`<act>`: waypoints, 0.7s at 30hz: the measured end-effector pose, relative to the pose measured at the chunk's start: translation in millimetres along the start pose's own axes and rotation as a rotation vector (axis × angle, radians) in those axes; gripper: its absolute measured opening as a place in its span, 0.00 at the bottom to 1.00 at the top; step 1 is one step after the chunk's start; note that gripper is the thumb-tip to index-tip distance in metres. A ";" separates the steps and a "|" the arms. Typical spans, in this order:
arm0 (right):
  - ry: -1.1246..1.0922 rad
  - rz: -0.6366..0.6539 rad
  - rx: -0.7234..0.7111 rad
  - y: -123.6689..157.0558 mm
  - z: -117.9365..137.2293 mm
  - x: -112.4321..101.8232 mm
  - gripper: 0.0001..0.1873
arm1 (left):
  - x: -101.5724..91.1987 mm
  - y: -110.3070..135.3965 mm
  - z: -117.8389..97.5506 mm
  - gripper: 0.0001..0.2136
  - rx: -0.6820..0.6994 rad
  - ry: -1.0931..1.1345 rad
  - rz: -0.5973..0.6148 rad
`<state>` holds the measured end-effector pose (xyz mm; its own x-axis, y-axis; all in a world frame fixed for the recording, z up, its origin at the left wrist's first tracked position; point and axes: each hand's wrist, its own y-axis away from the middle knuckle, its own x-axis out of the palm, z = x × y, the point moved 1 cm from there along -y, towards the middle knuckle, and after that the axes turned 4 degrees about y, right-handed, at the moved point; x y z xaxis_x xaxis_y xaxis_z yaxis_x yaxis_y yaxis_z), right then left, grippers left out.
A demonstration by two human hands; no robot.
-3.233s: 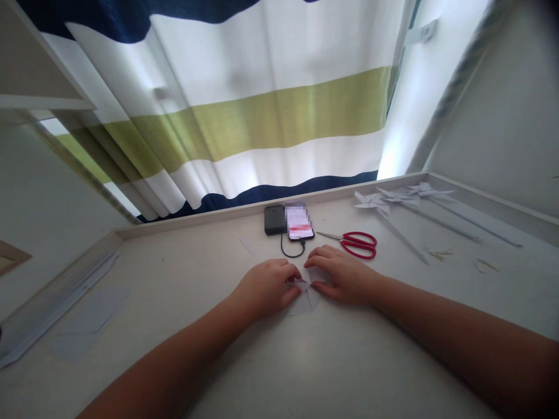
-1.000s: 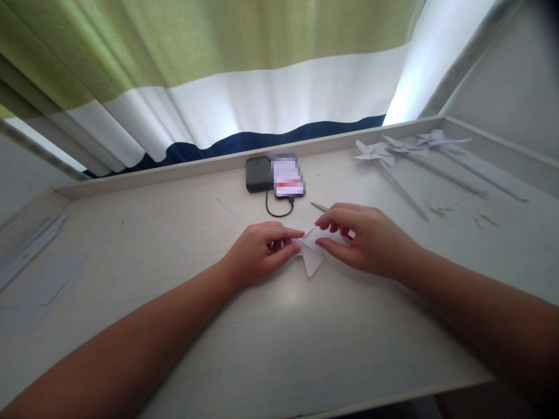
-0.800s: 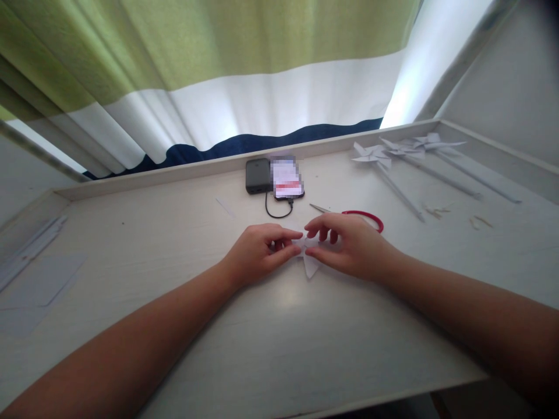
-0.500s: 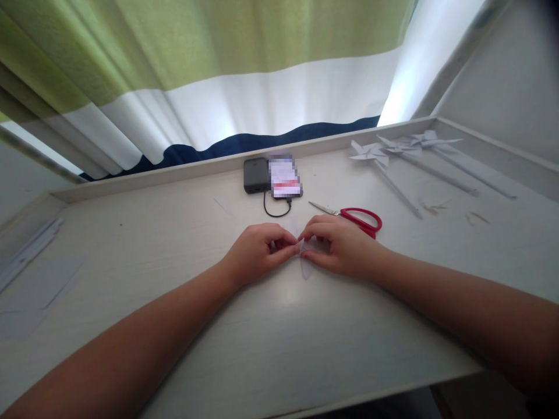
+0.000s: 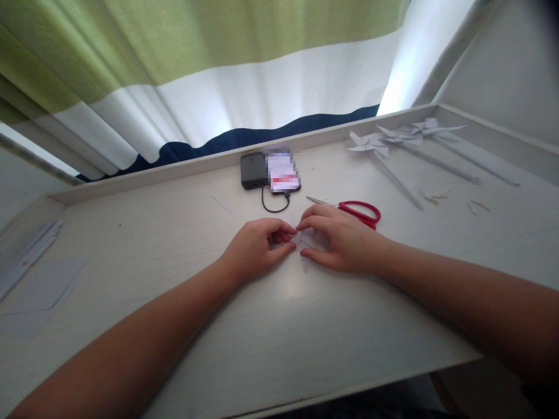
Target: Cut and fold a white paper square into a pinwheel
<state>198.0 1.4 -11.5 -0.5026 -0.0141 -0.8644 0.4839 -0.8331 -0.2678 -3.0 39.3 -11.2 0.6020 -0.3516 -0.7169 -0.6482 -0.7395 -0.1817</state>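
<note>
My left hand and my right hand meet over the middle of the desk. Between them lies a small folded piece of white paper, shaped like a pinwheel head. Its pointed flaps show below and behind my fingertips. The left thumb and fingers close on its left side. On the right, my fingertips press at its centre, with the thumb a little apart from them near its lower flap. Red-handled scissors lie just behind my right hand, partly covered by it.
Three white paper pinwheels on sticks rest at the back right, near small pale scraps. A black power bank is cabled to a phone. Paper sheets and white paper sticks lie at the left.
The right thumb has come slightly away from the fingertips at the paper's centre, and the left thumb has eased back. The view has tilted a little; nothing else has moved.
</note>
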 end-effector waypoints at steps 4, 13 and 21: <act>0.025 -0.010 0.011 -1.0 -0.2 1.0 0.16 | -0.7 0.3 -0.3 0.09 -0.001 0.005 0.004; 0.046 0.023 -0.005 -3.2 -4.0 3.0 0.11 | -0.5 1.3 -2.9 0.08 0.024 -0.040 0.007; 0.052 0.003 0.013 -2.1 -4.7 4.3 0.12 | -1.2 2.7 -3.0 0.08 0.053 -0.081 0.006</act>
<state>198.2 5.7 -16.6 -0.4629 0.0117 -0.8863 0.4762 -0.8401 -0.2598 -4.1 36.0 -8.7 0.5596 -0.3073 -0.7697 -0.6772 -0.7050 -0.2109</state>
